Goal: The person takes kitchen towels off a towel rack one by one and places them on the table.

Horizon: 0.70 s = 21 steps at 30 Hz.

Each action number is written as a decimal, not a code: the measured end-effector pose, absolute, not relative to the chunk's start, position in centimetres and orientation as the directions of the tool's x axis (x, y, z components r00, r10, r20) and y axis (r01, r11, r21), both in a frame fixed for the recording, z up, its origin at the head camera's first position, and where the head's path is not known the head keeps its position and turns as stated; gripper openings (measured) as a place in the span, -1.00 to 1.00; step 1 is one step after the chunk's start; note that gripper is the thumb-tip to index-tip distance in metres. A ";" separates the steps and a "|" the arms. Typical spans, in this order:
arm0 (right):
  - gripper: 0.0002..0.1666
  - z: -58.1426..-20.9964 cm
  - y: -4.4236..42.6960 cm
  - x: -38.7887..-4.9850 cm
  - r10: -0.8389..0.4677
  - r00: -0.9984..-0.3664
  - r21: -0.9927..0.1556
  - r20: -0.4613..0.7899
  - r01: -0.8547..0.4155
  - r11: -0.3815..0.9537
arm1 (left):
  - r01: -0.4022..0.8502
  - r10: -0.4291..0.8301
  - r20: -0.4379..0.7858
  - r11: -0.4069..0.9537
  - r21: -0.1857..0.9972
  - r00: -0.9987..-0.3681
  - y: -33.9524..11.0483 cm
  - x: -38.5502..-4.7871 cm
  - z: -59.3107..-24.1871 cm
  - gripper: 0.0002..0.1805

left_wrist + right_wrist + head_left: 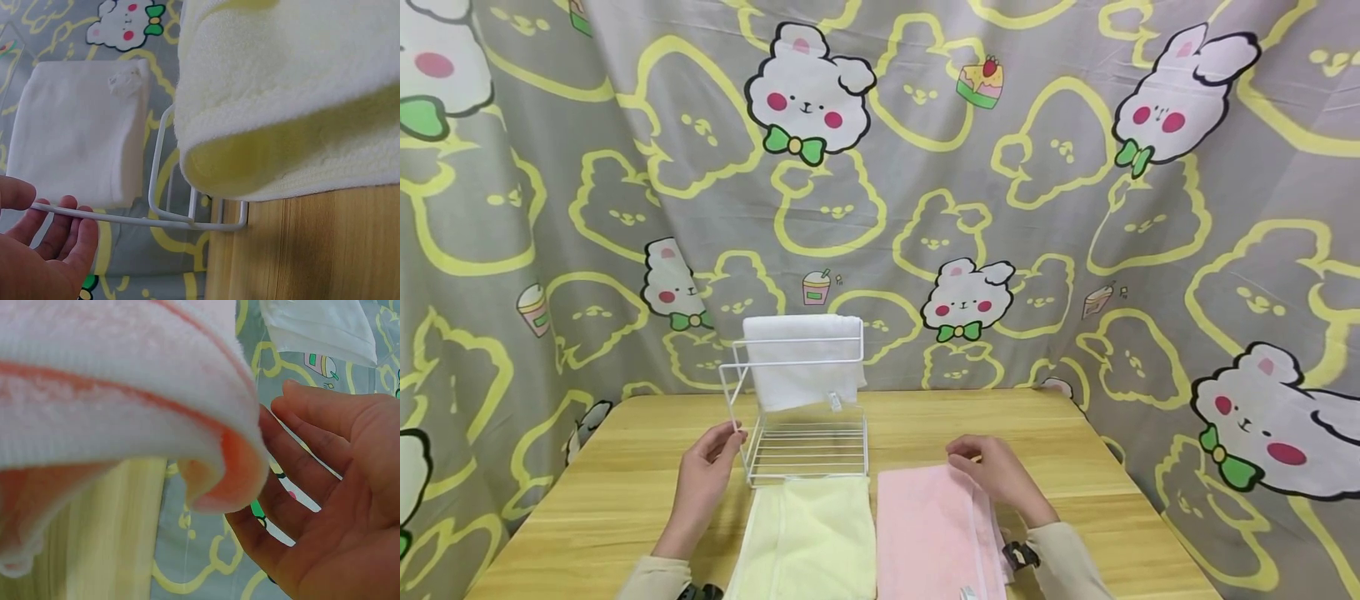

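Note:
A white wire rack (808, 477) stands on the table, and a folded white towel (805, 367) hangs over its upper bar. My left hand (706, 467) holds the rack's left side upright, thumb on one side of the wire and fingers on the other in the left wrist view. In front of the rack lies a folded yellow towel (812, 537). To its right is a folded pink towel (928, 529). At the pink towel's far right corner is my right hand (996, 473), its fingers loosely extended beside the folded edge; whether they touch it I cannot tell.
The wooden table (647, 442) runs back to a grey patterned curtain (880, 208) that hangs behind it and on both sides. A small white tag (835, 402) shows on the white towel, and another tag (967, 592) on the pink one.

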State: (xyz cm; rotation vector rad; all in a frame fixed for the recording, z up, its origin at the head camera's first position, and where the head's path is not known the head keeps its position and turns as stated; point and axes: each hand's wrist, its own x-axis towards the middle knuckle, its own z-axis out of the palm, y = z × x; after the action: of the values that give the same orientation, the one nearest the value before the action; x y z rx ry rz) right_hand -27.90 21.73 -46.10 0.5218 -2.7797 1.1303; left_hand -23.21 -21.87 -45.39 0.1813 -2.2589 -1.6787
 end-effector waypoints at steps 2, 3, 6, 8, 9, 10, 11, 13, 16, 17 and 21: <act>-0.87 -45.9 21.6 -27.8 -0.271 -0.935 -0.648 0.230 -0.355 0.674 | 0.084 -0.288 0.175 0.302 0.950 -0.942 -21.9 -23.2 -45.4 -0.57; -0.87 -45.8 21.5 -27.8 -0.266 -0.935 -0.642 0.237 -0.356 0.680 | 0.082 -0.287 0.173 0.303 0.949 -0.942 -21.9 -23.2 -45.4 -0.56; -0.87 -45.3 21.5 -27.6 -0.241 -0.937 -0.633 0.253 -0.349 0.692 | 0.082 -0.283 0.171 0.303 0.950 -0.944 -21.9 -23.3 -45.4 -0.55; -0.88 -45.0 21.5 -27.6 -0.220 -0.939 -0.631 0.265 -0.342 0.696 | 0.084 -0.278 0.172 0.302 0.950 -0.945 -21.8 -23.5 -45.4 -0.55; -0.88 -44.9 21.5 -27.6 -0.213 -0.938 -0.628 0.274 -0.342 0.699 | 0.084 -0.276 0.172 0.302 0.950 -0.946 -21.8 -23.5 -45.3 -0.55; -0.89 -44.7 21.4 -27.6 -0.208 -0.936 -0.627 0.285 -0.346 0.698 | 0.087 -0.275 0.174 0.302 0.949 -0.945 -21.8 -23.6 -45.3 -0.55; -0.89 -44.5 21.4 -27.6 -0.204 -0.934 -0.627 0.294 -0.350 0.696 | 0.089 -0.275 0.176 0.302 0.949 -0.945 -21.8 -23.7 -45.3 -0.56; -0.88 -44.0 21.2 -27.8 -0.208 -0.926 -0.622 0.316 -0.368 0.691 | 0.092 -0.277 0.182 0.308 0.947 -0.943 -21.8 -23.7 -45.3 -0.56; -0.85 -43.1 20.8 -28.0 -0.227 -0.912 -0.614 0.342 -0.399 0.681 | 0.090 -0.280 0.184 0.317 0.944 -0.942 -21.9 -23.6 -45.4 -0.56; -0.85 -42.8 20.6 -28.0 -0.230 -0.908 -0.611 0.350 -0.407 0.679 | 0.088 -0.282 0.183 0.317 0.944 -0.942 -22.0 -23.5 -45.5 -0.56; -0.81 -41.2 20.1 -28.1 -0.223 -0.893 -0.604 0.392 -0.432 0.669 | 0.088 -0.281 0.179 0.310 0.947 -0.943 -21.9 -23.3 -45.6 -0.57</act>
State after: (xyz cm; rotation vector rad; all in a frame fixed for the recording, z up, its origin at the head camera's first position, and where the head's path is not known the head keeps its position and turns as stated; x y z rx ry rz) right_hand -28.12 20.10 -41.19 0.5233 -2.6004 1.0490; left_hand -23.32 -21.92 -45.61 0.1745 -2.2705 -1.6707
